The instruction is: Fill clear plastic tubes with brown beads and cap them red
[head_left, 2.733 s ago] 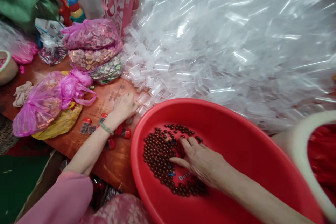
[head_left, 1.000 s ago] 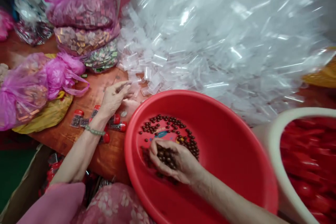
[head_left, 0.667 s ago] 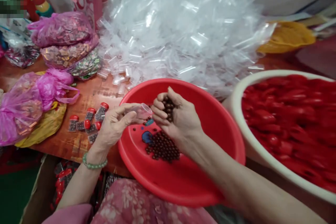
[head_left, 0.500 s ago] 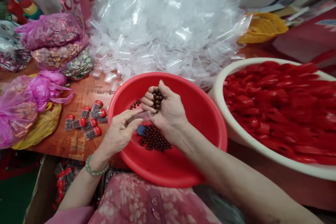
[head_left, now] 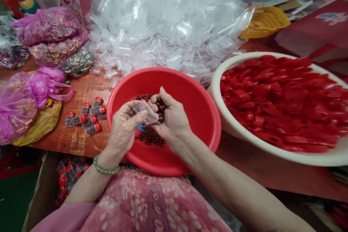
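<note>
A clear plastic case [head_left: 146, 112] is pinched between the thumb and fingers of my left hand [head_left: 123, 125], above the red basin [head_left: 195, 98]. My right hand [head_left: 175, 117] is curled around several dark brown beads [head_left: 161, 108], its palm beside the case's edge. Below both hands, more brown beads [head_left: 152, 136] lie in the basin, with a small blue piece [head_left: 140, 127] among them, partly hidden. Left of the basin, several small filled containers with red caps [head_left: 93, 129] lie on the table.
A big heap of clear plastic cases [head_left: 168, 25] rises behind the basin. To the right stands a white tub [head_left: 217, 90] of red plastic parts, with a yellow basket [head_left: 268, 21] behind it. Pink bags [head_left: 49, 25] sit at the left; a box [head_left: 40, 188] of capped containers is below.
The clear case has been raised and tilted, so more of it shows beside the right hand's beads. The whole view has shifted slightly, with the basin now further left and higher.
</note>
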A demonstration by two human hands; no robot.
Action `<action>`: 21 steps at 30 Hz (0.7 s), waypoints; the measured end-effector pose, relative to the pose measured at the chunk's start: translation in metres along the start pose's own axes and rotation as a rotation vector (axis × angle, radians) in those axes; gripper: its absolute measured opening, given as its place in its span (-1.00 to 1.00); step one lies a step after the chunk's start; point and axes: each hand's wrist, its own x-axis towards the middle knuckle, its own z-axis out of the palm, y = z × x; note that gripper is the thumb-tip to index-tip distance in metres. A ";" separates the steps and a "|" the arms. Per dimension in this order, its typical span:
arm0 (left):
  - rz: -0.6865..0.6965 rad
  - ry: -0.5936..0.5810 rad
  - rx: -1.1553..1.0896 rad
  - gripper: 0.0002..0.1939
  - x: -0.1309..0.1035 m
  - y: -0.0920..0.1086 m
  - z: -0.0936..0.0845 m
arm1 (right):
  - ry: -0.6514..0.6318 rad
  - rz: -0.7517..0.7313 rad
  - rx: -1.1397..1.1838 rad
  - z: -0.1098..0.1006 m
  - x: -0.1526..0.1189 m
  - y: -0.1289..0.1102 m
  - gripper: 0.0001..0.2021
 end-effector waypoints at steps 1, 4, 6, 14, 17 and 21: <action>0.016 0.000 -0.006 -0.65 -0.001 0.001 0.000 | 0.008 0.010 -0.010 -0.003 0.000 -0.001 -0.46; 0.028 -0.068 0.087 -0.65 -0.003 0.000 -0.003 | 0.034 0.029 0.005 -0.009 0.000 -0.010 -0.46; 0.006 -0.131 0.220 -0.61 -0.004 -0.003 -0.006 | 0.041 0.018 0.028 -0.011 0.001 -0.017 -0.46; 0.025 -0.263 0.469 -0.47 0.001 -0.018 -0.011 | -0.048 -0.024 -0.086 -0.006 0.008 -0.020 -0.46; 0.010 -0.289 0.518 -0.46 0.004 -0.019 -0.012 | -0.068 -0.052 -0.148 -0.006 0.008 -0.017 -0.48; 0.014 -0.279 0.592 -0.38 0.005 -0.018 -0.013 | -0.066 -0.090 -0.252 -0.009 0.006 -0.015 -0.54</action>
